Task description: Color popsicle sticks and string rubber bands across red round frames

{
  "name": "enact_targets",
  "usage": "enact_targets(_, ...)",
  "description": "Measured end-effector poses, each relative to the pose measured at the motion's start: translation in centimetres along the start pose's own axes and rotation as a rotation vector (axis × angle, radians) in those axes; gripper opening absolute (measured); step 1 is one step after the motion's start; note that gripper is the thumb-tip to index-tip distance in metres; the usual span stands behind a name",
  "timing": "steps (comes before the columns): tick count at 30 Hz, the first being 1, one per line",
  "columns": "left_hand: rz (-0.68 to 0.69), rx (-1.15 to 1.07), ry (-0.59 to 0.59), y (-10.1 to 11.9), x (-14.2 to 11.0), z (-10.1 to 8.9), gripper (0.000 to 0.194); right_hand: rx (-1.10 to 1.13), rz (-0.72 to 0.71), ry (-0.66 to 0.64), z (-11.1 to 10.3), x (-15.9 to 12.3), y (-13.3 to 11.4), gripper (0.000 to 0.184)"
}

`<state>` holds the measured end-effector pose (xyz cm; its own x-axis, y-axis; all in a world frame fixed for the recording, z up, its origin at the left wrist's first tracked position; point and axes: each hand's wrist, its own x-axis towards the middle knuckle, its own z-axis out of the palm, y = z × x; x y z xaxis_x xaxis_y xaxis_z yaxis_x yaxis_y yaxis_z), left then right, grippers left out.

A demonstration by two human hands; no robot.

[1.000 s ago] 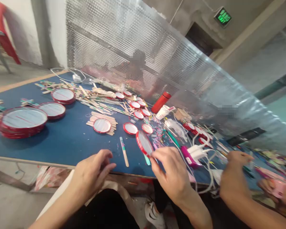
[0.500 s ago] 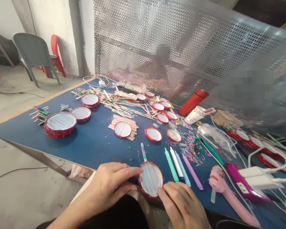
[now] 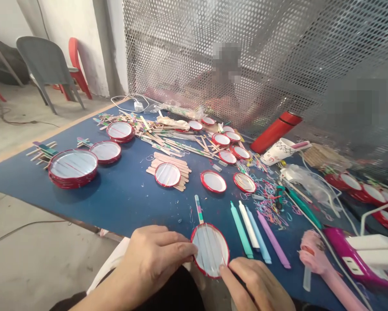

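A small craft banjo (image 3: pixel 209 248) lies face up at the table's near edge. Its round whitish body has a red rim and thin bands stretched lengthwise, and a colour-striped stick forms the neck, pointing away from me. My left hand (image 3: pixel 161 252) pinches the left rim between thumb and fingers. At the lower right rim, my right hand (image 3: pixel 255 283) has its fingertips closed on the edge; whether a band is between them is too small to tell. Just right of the banjo lie several markers (image 3: pixel 253 233) in green, white, blue and purple.
Stacked finished banjos (image 3: pixel 73 166) stand at left. Farther back are craft sticks (image 3: pixel 168 144), red-rimmed lids (image 3: pixel 213 181) and loose rubber bands (image 3: pixel 274 201). A red flask (image 3: pixel 274 131), a paper cup (image 3: pixel 274 153), a pink-wrapped tool (image 3: pixel 326 270) and a purple power strip (image 3: pixel 352 259) occupy the right.
The camera view has shifted slightly. My left fingers have slid a little down the banjo's left rim and curled in more; my right fingertips stay at the lower right rim.
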<state>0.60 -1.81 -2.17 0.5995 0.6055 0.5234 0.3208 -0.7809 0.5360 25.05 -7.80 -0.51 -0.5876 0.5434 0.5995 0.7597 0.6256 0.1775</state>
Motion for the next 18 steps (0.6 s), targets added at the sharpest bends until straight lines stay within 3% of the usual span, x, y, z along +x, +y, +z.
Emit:
enact_targets(6,-0.009,0.029,0.165,0.0,-0.2,0.4,0.013,0.132,0.106,0.068,0.7,-1.1,-0.3,0.019)
enact_targets(18,0.072,0.075,0.239,-0.1,0.2,-0.1,0.016,0.192,0.257,0.158,1.5,-0.2,-1.4,0.024)
